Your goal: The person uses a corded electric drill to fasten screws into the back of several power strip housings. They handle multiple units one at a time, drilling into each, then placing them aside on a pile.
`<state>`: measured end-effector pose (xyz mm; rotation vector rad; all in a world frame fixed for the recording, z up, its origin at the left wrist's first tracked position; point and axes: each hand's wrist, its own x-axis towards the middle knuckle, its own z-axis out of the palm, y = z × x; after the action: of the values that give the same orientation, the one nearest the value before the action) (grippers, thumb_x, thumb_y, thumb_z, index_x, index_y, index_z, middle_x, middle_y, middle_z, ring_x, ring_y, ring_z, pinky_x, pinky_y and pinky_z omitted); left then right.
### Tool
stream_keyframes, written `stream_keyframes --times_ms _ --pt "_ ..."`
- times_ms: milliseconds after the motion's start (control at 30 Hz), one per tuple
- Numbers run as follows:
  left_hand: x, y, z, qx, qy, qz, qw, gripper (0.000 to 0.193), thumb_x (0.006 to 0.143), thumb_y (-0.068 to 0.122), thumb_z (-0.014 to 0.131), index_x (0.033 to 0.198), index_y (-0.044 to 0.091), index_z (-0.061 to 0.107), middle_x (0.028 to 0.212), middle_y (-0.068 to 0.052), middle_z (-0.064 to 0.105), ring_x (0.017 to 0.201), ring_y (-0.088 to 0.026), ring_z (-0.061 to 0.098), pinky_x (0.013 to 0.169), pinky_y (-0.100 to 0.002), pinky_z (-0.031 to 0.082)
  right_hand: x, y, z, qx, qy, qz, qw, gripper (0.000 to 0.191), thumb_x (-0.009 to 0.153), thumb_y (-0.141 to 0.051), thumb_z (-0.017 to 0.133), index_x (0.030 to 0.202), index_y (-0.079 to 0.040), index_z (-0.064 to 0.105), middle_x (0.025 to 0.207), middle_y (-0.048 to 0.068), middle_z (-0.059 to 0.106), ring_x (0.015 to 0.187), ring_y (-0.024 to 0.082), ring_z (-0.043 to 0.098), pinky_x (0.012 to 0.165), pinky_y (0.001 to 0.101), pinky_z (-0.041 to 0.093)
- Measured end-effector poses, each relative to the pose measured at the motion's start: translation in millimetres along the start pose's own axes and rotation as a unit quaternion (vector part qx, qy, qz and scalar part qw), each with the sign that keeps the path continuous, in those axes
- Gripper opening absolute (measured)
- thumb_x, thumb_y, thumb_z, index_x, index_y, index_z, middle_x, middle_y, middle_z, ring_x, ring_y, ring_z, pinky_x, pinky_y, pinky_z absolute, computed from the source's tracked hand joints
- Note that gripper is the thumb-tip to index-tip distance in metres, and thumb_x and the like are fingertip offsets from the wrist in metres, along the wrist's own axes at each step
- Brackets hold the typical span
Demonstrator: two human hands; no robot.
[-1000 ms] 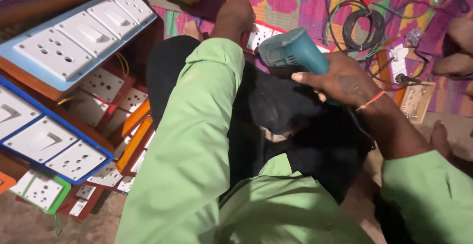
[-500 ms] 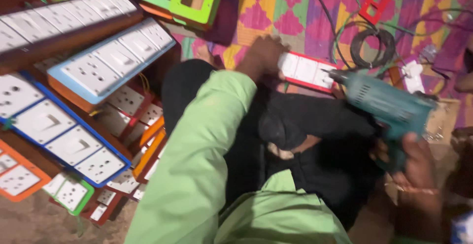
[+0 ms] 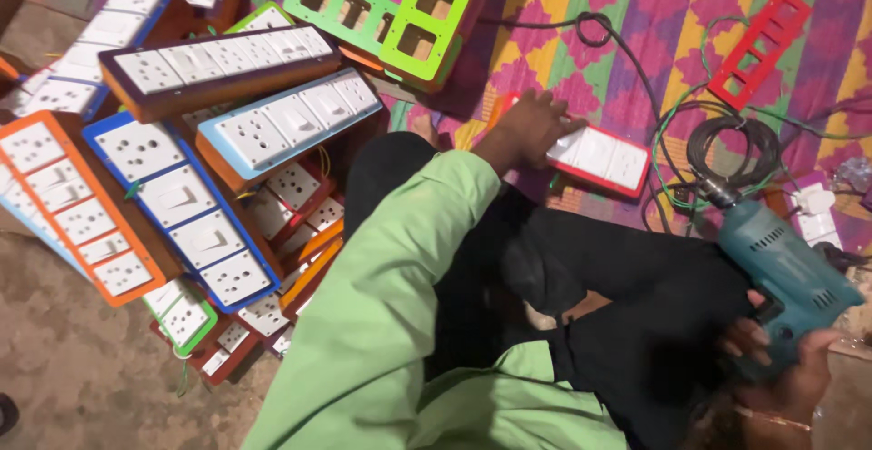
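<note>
My left hand (image 3: 531, 128), in a light green sleeve, rests palm down on the left end of a red-framed switch board (image 3: 604, 157) lying on the patterned mat. My right hand (image 3: 786, 368) grips a teal electric drill (image 3: 783, 267) at the lower right, its chuck pointing up and left toward a coil of black cable (image 3: 734, 148). My black-trousered legs lie between the two hands.
A heap of switch boards fills the left: blue-framed (image 3: 186, 205), orange-framed (image 3: 73, 209) and brown-framed (image 3: 213, 64) ones. Empty green frames (image 3: 395, 5) and a red frame (image 3: 758, 46) lie on the pink and yellow mat (image 3: 627, 23). Bare floor (image 3: 82, 368) shows at lower left.
The drill in my right hand has swung from the middle down to the lower right. My left hand has stayed on the red-framed board as the view tilted.
</note>
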<state>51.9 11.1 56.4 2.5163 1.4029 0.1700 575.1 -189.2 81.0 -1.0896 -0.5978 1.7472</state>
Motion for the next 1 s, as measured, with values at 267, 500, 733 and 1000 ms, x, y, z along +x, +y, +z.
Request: stream_keyframes --times_ms 267,500,733,1000 --pt "-96 -30 -159 0.031 0.123 -0.035 0.991 0.102 0.055 0.046 0.093 0.146 0.019 0.056 0.121 -0.017 0.061 0.110 -0.040 0.057 0.094 -0.052 0.045 13 5 -36 0.161 -0.094 0.063 0.980 0.088 0.109 -0.072 0.056 0.151 0.005 0.043 0.092 0.000 0.048 0.077 0.009 0.044 0.081 0.0352 0.039" --pt "-220 -100 -266 0.202 0.291 -0.087 0.931 0.076 0.077 0.034 0.090 0.143 0.007 0.063 0.123 -0.015 0.063 0.118 -0.036 0.061 0.099 -0.048 0.049 15 -2 -28 0.082 -0.057 0.066 0.993 0.089 0.112 -0.073 0.054 0.150 0.006 0.041 0.090 0.000 0.049 0.079 0.010 0.044 0.080 0.0364 0.039" --pt "-277 -239 -291 0.219 0.194 -0.309 0.905 0.056 0.074 0.043 0.089 0.118 0.013 0.069 0.093 -0.013 0.069 0.089 -0.037 0.066 0.071 -0.049 0.047 44 -14 -22 0.047 -0.162 0.081 0.982 0.096 0.107 -0.069 0.052 0.158 0.010 0.034 0.095 0.014 0.054 0.064 0.021 0.050 0.069 0.0457 0.042" --pt "-280 -331 -233 0.242 -0.027 -0.518 0.820 0.074 0.052 0.054 0.088 0.117 0.023 0.074 0.100 -0.014 0.072 0.097 -0.037 0.069 0.084 -0.053 0.050 63 -10 -17 0.166 -0.163 0.148 0.961 0.088 0.113 -0.065 0.049 0.161 0.005 0.025 0.097 0.016 0.055 0.075 0.025 0.054 0.083 0.0528 0.042"
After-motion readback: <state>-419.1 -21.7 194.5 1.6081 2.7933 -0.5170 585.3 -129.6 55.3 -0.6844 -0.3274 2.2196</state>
